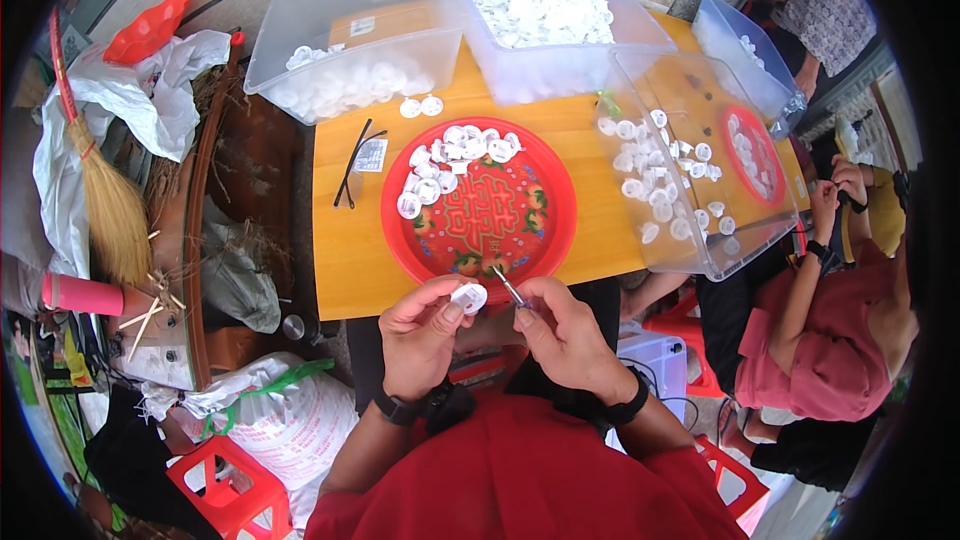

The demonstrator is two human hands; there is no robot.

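My left hand (422,332) pinches a small white round plastic cap (469,296) just below the front rim of a red round tray (548,202). My right hand (565,333) grips a thin metal tool (509,287) whose tip points at the cap. A heap of the same white caps (450,162) lies on the tray's far left part. Both hands hover over the near edge of the orange-yellow table (345,250), above my red-clothed lap.
Two clear plastic bins (345,40) (560,10) with white caps stand at the table's far side; a third clear bin (690,170) sits at right. Folded black glasses (353,162) lie left of the tray. A person in pink (830,330) sits at right. A broom (105,190) leans at left.
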